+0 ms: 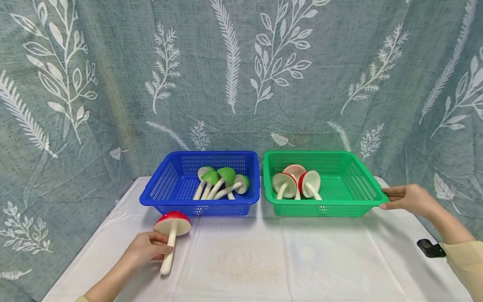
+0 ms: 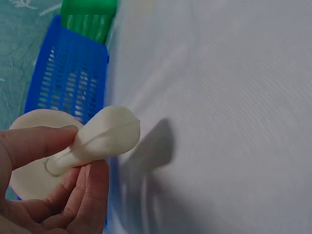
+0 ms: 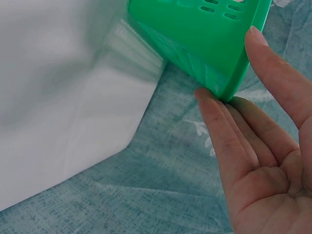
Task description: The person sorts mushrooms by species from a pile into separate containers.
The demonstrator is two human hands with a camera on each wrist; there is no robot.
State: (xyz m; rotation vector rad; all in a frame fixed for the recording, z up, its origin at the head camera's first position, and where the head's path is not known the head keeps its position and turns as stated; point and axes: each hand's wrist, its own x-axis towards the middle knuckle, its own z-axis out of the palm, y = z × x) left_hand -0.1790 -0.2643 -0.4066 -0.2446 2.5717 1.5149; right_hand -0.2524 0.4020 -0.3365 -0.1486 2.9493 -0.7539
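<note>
In the head view my left hand (image 1: 145, 251) pinches a red-capped toy mushroom (image 1: 171, 241) by its white stem, cap uppermost, in front of the blue basket (image 1: 200, 207). The left wrist view shows the thumb on one side of the stem (image 2: 117, 131) and the fingers on the other. My right hand (image 1: 405, 199) holds the right front corner of the green basket (image 1: 324, 207). In the right wrist view its thumb lies against the basket's rim (image 3: 239, 73), with the fingers under the corner. Red-capped mushrooms (image 1: 285, 184) lie inside the green basket.
Several green-capped mushrooms (image 1: 226, 174) lie in the blue basket, stems toward the front. Both baskets stand side by side on a white-covered table (image 1: 241, 260). Patterned curtain (image 1: 203, 75) hangs behind and at the sides. A black device (image 1: 430, 248) sits at the right wrist.
</note>
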